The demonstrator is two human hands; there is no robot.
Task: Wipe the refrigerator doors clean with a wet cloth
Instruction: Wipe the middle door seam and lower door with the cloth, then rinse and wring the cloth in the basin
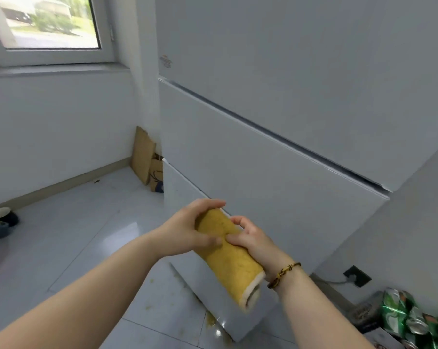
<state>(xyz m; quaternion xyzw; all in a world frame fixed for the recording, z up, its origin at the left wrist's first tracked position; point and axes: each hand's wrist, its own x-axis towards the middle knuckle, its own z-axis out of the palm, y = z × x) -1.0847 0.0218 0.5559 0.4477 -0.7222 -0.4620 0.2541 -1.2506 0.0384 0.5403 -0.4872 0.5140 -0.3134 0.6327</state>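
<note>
Both hands hold a yellow cloth (228, 258) rolled into a thick tube with a white inner edge at its near end. My left hand (187, 230) grips its far end from the left, fingers curled over the top. My right hand (250, 239) grips the middle from the right, thumb pressed on the cloth; a braided bracelet is on that wrist. Behind the hands stands the white refrigerator: the upper door (301, 59) fills the top right, the lower door (263, 177) sits below a dark seam. The hands are in front of the lower door, apart from it.
A window (49, 21) is at the top left. Brown cardboard and a paper bag (147, 159) lean in the corner beside the fridge. Cups (3, 220) sit on the tiled floor at left. Crushed green cans (409, 321) and a wall socket (357, 275) are at lower right. Yellowish spots mark the floor.
</note>
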